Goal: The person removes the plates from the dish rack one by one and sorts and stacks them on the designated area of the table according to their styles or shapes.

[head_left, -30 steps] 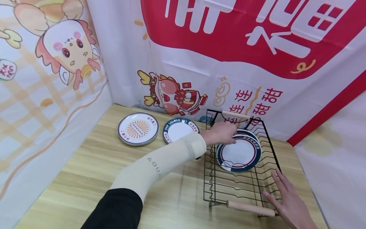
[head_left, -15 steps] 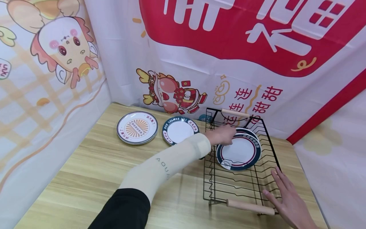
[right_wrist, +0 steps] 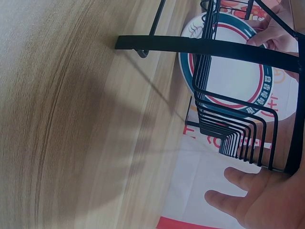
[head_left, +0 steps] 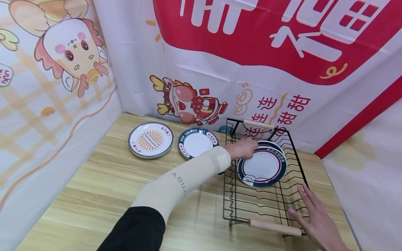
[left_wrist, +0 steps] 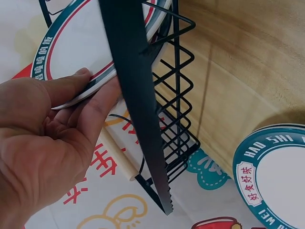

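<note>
A dark-rimmed white plate (head_left: 263, 166) with a red inner ring leans in the black wire dish rack (head_left: 255, 210). A second plate (head_left: 272, 145) shows behind its upper edge. My left hand (head_left: 243, 148) is at the upper left of the front plate. In the left wrist view, the thumb (left_wrist: 71, 86) lies on the plate's face and the fingers curl behind its rim, pinching it. At the rack's right side, by its front wooden handle (head_left: 274, 228), my right hand (head_left: 317, 219) rests with fingers extended and spread against the wires.
Left of the rack, a green-rimmed plate (head_left: 196, 141) lies partly behind my left forearm. Farther left is a small stack of plates (head_left: 150, 140) with an orange sunburst. Printed cloth (head_left: 132, 62) hangs behind the wooden table (head_left: 88, 209).
The head view has shifted slightly, and my left hand has eased a little down along the plate's edge. The right hand keeps its place.
</note>
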Motion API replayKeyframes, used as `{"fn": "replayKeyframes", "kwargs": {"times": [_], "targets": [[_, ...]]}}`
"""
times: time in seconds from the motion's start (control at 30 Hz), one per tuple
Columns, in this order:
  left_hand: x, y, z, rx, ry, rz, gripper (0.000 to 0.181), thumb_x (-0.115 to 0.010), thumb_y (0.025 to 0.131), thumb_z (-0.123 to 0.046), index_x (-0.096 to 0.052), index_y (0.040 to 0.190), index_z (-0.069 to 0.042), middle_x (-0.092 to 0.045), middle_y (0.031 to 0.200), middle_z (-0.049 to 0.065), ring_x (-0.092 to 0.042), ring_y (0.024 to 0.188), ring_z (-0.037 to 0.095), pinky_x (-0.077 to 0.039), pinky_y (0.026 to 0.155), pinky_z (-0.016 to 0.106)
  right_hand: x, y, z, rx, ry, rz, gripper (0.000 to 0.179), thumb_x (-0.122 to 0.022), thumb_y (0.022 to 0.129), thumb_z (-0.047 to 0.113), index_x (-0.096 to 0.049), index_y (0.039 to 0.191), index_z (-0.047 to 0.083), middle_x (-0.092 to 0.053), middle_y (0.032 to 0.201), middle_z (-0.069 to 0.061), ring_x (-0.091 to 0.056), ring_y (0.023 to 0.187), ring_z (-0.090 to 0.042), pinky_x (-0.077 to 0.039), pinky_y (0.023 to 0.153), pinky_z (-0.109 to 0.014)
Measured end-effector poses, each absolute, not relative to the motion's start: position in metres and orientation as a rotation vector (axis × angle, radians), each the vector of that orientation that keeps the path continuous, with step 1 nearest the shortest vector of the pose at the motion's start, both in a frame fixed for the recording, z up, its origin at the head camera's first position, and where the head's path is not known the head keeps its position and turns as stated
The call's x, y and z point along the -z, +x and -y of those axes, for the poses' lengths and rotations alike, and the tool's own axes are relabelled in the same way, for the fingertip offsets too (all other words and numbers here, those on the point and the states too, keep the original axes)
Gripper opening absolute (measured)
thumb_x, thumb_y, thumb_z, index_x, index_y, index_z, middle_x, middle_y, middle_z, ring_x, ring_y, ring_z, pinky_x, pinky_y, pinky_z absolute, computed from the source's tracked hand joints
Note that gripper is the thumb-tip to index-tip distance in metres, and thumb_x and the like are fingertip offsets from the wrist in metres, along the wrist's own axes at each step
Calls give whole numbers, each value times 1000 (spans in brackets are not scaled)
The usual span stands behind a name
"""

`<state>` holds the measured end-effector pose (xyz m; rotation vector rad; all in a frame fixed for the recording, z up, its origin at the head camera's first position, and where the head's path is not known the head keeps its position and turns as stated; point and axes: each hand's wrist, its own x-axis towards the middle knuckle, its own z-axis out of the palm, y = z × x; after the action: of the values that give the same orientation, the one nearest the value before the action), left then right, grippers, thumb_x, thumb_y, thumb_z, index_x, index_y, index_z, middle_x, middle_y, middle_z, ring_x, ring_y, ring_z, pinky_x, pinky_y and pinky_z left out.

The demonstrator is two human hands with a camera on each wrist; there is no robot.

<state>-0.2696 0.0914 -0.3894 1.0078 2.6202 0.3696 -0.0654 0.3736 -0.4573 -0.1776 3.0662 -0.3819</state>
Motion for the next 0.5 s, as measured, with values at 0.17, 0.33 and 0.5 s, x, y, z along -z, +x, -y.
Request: {"fn": "replayKeyframes", "kwargs": {"times": [0.17,0.33,0.5], "targets": [[389,-270,-90,-388,1021,-2627,28,-59,108,-9,-68,134,-11,-70,121,2,-63,101,12,-53,84,25,457,-66,-374,380,-177,-3064,89,-61,104,53,-20,169,8,-16,174,-23,-25,151,-56,-39,93,-86],[387,-272,-87,-412,1056,-2652,26,-61,107,-10,-69,132,-10,-71,121,4,-65,102,13,-53,86,27,457,-67,-373,371,-169,-3055,90,-60,104,54,-19,169,8,-17,173,-24,-25,151,-56,-39,94,-85],[382,-276,-83,-494,1058,-2683,24,-64,106,-12,-71,128,-8,-72,114,5,-65,95,14,-55,83,27,457,-67,-374,369,-169,-3049,90,-60,104,54,-18,169,9,-15,174,-24,-24,151,-56,-39,94,-85]]}}
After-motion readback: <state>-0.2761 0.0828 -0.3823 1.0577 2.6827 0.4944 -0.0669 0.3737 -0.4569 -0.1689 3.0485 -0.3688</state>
